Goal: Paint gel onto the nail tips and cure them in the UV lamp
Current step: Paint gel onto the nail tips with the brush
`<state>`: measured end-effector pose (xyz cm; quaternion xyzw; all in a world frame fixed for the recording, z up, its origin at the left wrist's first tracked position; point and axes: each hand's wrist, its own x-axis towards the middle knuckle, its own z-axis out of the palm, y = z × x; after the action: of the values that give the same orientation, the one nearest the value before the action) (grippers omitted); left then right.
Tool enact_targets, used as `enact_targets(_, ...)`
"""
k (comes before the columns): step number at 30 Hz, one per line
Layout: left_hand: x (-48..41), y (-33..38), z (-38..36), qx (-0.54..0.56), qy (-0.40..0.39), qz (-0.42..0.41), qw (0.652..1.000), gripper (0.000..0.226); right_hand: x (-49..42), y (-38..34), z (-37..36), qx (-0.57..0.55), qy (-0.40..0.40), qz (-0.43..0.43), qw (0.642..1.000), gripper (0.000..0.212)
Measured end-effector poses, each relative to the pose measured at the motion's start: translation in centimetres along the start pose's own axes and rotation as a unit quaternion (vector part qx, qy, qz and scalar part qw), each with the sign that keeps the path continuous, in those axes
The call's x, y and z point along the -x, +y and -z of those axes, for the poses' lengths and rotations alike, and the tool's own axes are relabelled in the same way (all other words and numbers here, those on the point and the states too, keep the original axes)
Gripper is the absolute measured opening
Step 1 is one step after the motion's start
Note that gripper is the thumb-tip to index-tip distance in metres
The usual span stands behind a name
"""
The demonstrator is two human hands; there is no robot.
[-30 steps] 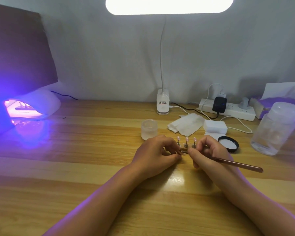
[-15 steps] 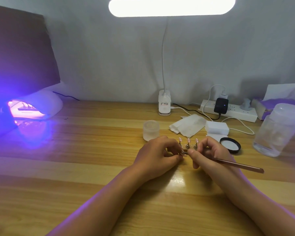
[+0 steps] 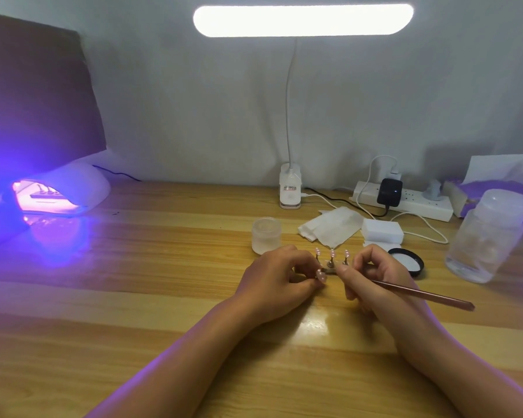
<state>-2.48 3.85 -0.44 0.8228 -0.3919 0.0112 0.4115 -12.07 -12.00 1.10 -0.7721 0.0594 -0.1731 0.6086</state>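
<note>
- The nail tip (image 3: 321, 276) I am working on is at mid-table. My left hand (image 3: 280, 279) pinches it by its stalk, fingers and thumb curled in tight, with the tip's pink face turned up.
- My right hand (image 3: 372, 273) grips the brush (image 3: 420, 294) like a pen, fingers closed round its front end. The brush head points at the held tip, but I cannot tell whether it touches. The copper handle runs low to the right, ending in front of the clear bottle (image 3: 489, 236), near its base.
- Just behind the gap between my hands is a small stand (image 3: 331, 268) with three more tips (image 3: 332, 253) upright in a row.
- A frosted jar (image 3: 266, 235) stands close behind the left knuckles, and a black lid (image 3: 406, 262) lies just beside the right hand. Tissues (image 3: 329, 226) and a white block (image 3: 382, 230) lie further back.
- Along the wall edge are the desk lamp's base (image 3: 290, 191) and a power strip (image 3: 405, 203) with trailing cables.
- The UV lamp (image 3: 64, 191) glows violet at the far left, well apart from my hands. A wide stretch of bare table (image 3: 133, 267) lies between it and my left hand.
- Both forearms cross the table's near side.
</note>
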Motion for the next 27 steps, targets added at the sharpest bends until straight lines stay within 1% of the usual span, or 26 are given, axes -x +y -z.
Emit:
enact_targets(4, 0.0, 0.0, 0.0, -0.004, 0.001, -0.003, 1.0, 0.009, 0.0, 0.0, -0.2, 0.063, -0.016, 0.003, 0.998, 0.016)
enact_targets(7, 0.0, 0.0, 0.0, 0.0, -0.002, -0.001, 1.0, 0.008, -0.1, 0.3, 0.0, 0.088, -0.014, -0.005, 0.996, 0.016)
enact_targets(8, 0.0, 0.0, 0.0, 0.001, -0.003, 0.0, 1.0, 0.007, 0.0, 0.3, 0.0, 0.088, -0.01, -0.005, 0.996, 0.016)
enact_targets(10, 0.0, 0.0, 0.0, 0.001, -0.001, -0.001, 1.0, 0.005, 0.1, 0.2, 0.0, 0.05, 0.0, 0.001, 0.999, 0.015)
enact_targets(12, 0.0, -0.1, -0.1, 0.003, 0.002, 0.0, 1.0, 0.004, 0.3, -0.3, 0.0, 0.006, 0.01, 0.006, 1.0, 0.011)
enact_targets(13, 0.1, -0.1, -0.1, 0.008, 0.001, 0.0, 1.0, 0.005, 0.4, -0.4, -0.1, 0.003, 0.012, 0.011, 1.0, 0.008)
enact_targets(17, 0.0, -0.1, -0.1, 0.032, 0.002, 0.007, 0.999, 0.007, 0.5, -0.8, -0.2, 0.022, 0.006, 0.037, 0.999, 0.005)
enact_targets(20, 0.0, -0.2, -0.2, 0.022, 0.009, 0.011, 1.0, 0.007, 0.5, -0.9, -0.3, 0.009, 0.003, 0.017, 1.0, 0.022)
enact_targets(21, 0.0, -0.2, -0.2, 0.021, 0.008, 0.011, 1.0, 0.008, 0.5, -0.8, -0.3, 0.013, 0.012, 0.009, 1.0, 0.023)
enact_targets(24, 0.0, -0.2, -0.1, 0.021, 0.004, 0.008, 1.0, 0.008, 0.1, -0.3, -0.2, 0.047, 0.034, -0.001, 0.998, 0.016)
enact_targets(27, -0.1, -0.2, -0.1, 0.017, 0.003, 0.003, 1.0, 0.011, 0.0, 0.1, -0.3, 0.063, 0.02, 0.003, 0.998, 0.019)
